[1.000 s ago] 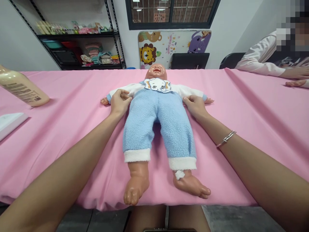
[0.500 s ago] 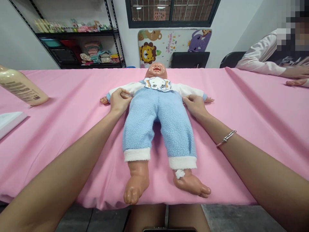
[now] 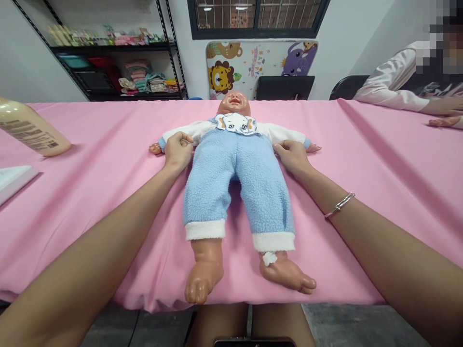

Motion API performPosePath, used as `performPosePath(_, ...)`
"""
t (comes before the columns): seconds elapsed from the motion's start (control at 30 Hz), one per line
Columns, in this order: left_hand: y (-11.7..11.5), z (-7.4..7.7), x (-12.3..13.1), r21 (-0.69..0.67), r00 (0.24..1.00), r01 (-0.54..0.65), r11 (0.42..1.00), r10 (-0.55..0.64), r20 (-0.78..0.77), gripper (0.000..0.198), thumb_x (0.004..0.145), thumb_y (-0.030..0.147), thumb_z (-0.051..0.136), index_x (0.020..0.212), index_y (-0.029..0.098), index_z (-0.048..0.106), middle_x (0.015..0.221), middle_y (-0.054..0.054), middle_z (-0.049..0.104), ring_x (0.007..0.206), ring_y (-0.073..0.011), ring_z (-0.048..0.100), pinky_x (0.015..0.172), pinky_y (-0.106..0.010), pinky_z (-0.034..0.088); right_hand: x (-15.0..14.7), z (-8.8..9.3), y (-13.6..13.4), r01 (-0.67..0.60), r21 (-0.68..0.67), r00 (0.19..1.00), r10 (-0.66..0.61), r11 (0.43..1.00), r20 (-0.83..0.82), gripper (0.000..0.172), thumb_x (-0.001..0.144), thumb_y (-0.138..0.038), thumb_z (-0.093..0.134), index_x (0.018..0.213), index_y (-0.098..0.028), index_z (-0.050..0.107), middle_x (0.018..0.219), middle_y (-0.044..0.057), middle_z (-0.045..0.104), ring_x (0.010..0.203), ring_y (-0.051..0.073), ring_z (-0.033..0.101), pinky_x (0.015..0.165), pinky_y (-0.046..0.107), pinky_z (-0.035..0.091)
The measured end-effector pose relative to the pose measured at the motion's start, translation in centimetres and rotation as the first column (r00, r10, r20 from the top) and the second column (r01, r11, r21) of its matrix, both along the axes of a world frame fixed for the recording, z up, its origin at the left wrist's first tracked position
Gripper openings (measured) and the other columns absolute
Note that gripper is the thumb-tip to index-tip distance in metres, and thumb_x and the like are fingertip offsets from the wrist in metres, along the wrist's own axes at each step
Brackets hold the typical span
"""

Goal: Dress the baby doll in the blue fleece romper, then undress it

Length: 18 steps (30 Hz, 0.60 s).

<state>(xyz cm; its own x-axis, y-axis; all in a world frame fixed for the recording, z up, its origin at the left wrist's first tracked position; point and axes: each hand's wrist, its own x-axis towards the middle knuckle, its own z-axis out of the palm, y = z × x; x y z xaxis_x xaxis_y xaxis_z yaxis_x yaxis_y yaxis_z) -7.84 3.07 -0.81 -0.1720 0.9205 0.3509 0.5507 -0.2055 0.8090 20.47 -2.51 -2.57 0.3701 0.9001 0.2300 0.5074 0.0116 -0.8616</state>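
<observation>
A baby doll (image 3: 237, 173) lies on its back on the pink tablecloth (image 3: 108, 159), feet toward me, in blue fleece trousers (image 3: 235, 183), a white top and an elephant bib (image 3: 237, 123). My left hand (image 3: 178, 149) is closed, pinching the white sleeve at the doll's side. My right hand (image 3: 292, 155) grips the fabric at the doll's other side, fingers curled into it. A silver bracelet (image 3: 339, 205) is on my right wrist.
A beige bottle (image 3: 31, 130) lies at the far left, with a white flat object (image 3: 12, 178) below it. Another person's arms (image 3: 415, 101) rest on the table at the far right. A black shelf rack (image 3: 119, 62) and an animal-print mat (image 3: 260, 67) stand behind.
My left hand has curled tighter on the sleeve. The view has tilted slightly; the doll has not moved.
</observation>
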Motion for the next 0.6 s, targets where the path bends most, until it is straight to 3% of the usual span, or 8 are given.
performPosePath(0.13,0.09,-0.28,-0.10,0.027,0.999,0.032,0.999,-0.033,0.019,0.018,0.065,0.002,0.054,0.067,0.020,0.053,0.053,0.005,0.042,0.054,-0.0147,0.045,0.064,-0.030,0.045,0.02,0.04,-0.05,0.005,-0.005,1.000,-0.005,1.000,0.011,0.030,0.088,-0.013,0.058,0.059,-0.017,0.052,0.065,0.005,0.058,0.066,0.020,0.052,0.069,0.035,0.038)
performPosePath(0.33,0.78,-0.96,-0.42,0.104,0.993,0.083,0.991,-0.091,0.076,0.020,0.061,0.004,0.063,0.074,0.019,0.060,0.073,0.001,0.063,0.077,-0.0179,0.062,0.079,-0.031,0.051,0.00,0.15,-0.02,0.007,-0.012,1.000,-0.006,1.000,0.008,0.029,0.088,-0.009,0.057,0.060,-0.015,0.054,0.065,0.003,0.056,0.066,0.017,0.049,0.068,0.032,0.036)
performPosePath(0.6,0.25,-0.42,-0.28,0.067,0.993,0.101,0.993,-0.105,0.061,0.017,0.059,0.007,0.066,0.070,0.019,0.062,0.067,0.002,0.066,0.077,-0.0193,0.065,0.076,-0.031,0.052,-0.29,0.48,-0.16,0.011,-0.031,1.000,-0.010,0.999,0.018,0.030,0.089,-0.009,0.058,0.060,-0.015,0.053,0.064,0.003,0.056,0.065,0.016,0.049,0.067,0.031,0.035)
